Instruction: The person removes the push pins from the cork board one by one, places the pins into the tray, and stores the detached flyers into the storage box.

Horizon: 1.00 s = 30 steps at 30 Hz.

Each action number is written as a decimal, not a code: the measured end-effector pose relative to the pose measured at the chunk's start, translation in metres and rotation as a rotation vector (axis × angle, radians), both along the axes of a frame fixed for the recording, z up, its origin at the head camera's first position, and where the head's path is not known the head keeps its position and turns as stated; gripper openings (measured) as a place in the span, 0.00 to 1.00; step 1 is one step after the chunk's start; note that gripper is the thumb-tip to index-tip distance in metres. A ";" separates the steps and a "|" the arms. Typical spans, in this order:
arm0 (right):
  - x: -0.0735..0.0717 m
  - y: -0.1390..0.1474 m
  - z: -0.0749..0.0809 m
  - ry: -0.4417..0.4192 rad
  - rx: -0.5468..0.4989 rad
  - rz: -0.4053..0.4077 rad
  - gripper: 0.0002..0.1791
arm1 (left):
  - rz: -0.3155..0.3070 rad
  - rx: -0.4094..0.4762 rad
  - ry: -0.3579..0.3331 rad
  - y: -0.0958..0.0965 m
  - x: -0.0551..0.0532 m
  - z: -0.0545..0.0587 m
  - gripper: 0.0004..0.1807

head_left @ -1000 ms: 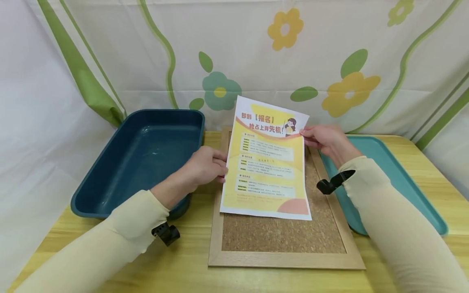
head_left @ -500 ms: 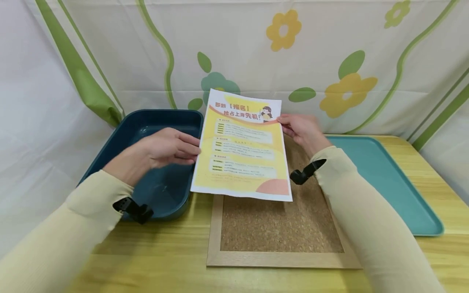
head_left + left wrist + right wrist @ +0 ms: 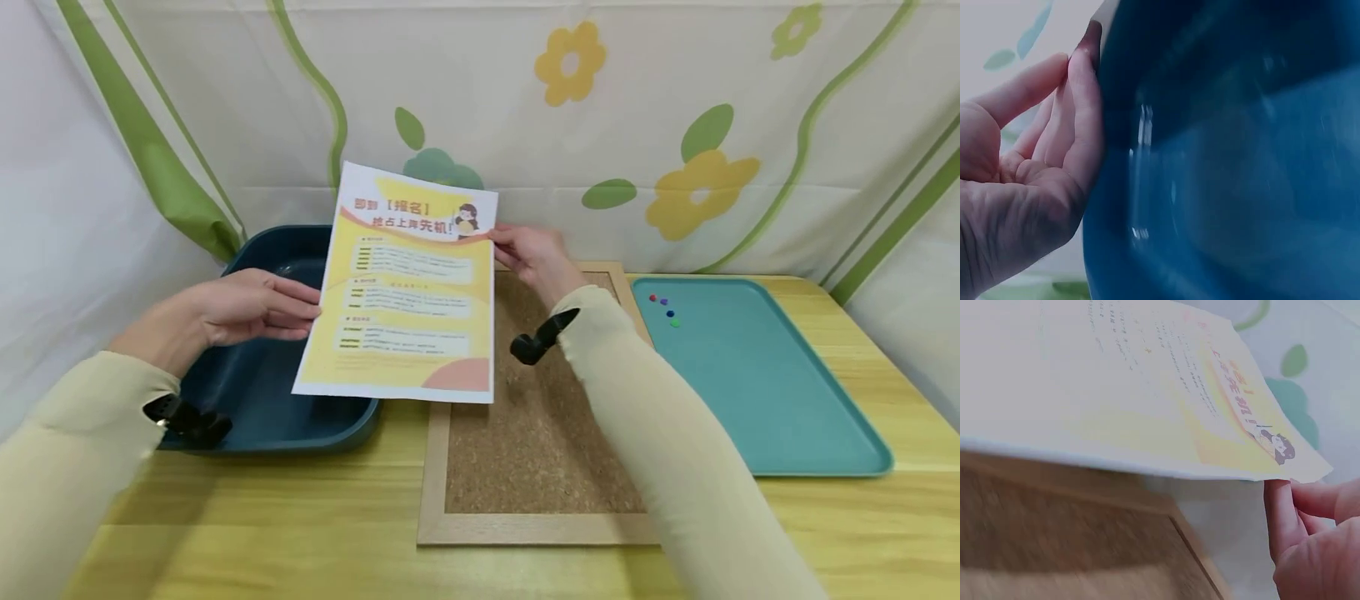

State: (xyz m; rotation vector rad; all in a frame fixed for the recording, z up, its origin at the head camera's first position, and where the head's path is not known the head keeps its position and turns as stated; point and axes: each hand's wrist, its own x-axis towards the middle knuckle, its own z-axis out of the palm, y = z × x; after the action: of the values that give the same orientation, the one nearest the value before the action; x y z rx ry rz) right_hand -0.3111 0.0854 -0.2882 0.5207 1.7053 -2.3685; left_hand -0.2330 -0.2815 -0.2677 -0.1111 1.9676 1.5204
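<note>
A yellow and white printed flyer (image 3: 408, 292) hangs in the air between my two hands, over the right part of the dark blue basin (image 3: 300, 442) and the left edge of the cork board (image 3: 540, 450). My left hand (image 3: 255, 308) pinches its left edge between thumb and fingers, above the basin. At its upper right edge, my right hand (image 3: 536, 258) pinches the sheet near the printed figure. In the right wrist view the flyer (image 3: 1147, 406) slants above the board's wooden frame. The left wrist view shows the thumb meeting the fingertips of my left hand (image 3: 1041, 144), in front of the basin (image 3: 1222, 187).
A teal tray (image 3: 772, 392) lies on the wooden table (image 3: 300, 525) at the right, with several small coloured push pins (image 3: 671, 314) in its upper left corner. Behind everything hangs a white curtain (image 3: 510, 108) with printed flowers.
Both hands have carried the flyer leftward, from above the cork board to partly over the basin. More of the cork board shows, and the pins on the tray have come into view.
</note>
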 end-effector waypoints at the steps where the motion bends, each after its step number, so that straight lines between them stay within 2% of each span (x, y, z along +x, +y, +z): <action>1: 0.000 -0.006 0.000 0.008 0.003 0.003 0.20 | 0.004 -0.003 -0.007 -0.006 -0.001 -0.002 0.09; 7: 0.000 -0.042 -0.003 0.033 0.017 0.018 0.17 | 0.027 -0.051 -0.017 -0.046 -0.002 -0.006 0.15; 15: 0.004 -0.079 -0.008 0.005 0.008 0.091 0.20 | -0.011 -0.105 -0.011 -0.091 -0.002 -0.007 0.18; 18: 0.006 -0.091 -0.010 0.015 0.006 0.079 0.18 | -0.003 -0.120 -0.013 -0.105 -0.001 -0.005 0.20; 21: 0.011 -0.101 -0.011 0.046 0.037 0.046 0.15 | 0.023 -0.134 -0.025 -0.116 0.002 -0.005 0.22; 26: 0.017 -0.112 -0.013 0.082 0.168 0.018 0.12 | 0.066 -0.120 -0.057 -0.124 0.003 -0.009 0.25; 30: 0.024 -0.118 -0.013 0.080 0.242 -0.002 0.09 | 0.056 -0.129 -0.066 -0.125 0.002 -0.011 0.24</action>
State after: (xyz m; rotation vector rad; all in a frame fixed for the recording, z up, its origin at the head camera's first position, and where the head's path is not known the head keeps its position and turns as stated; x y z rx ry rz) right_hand -0.2875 -0.0322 -0.3008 0.4677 2.0420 -2.2244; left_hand -0.2313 -0.4062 -0.2787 -0.2698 2.0247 1.4056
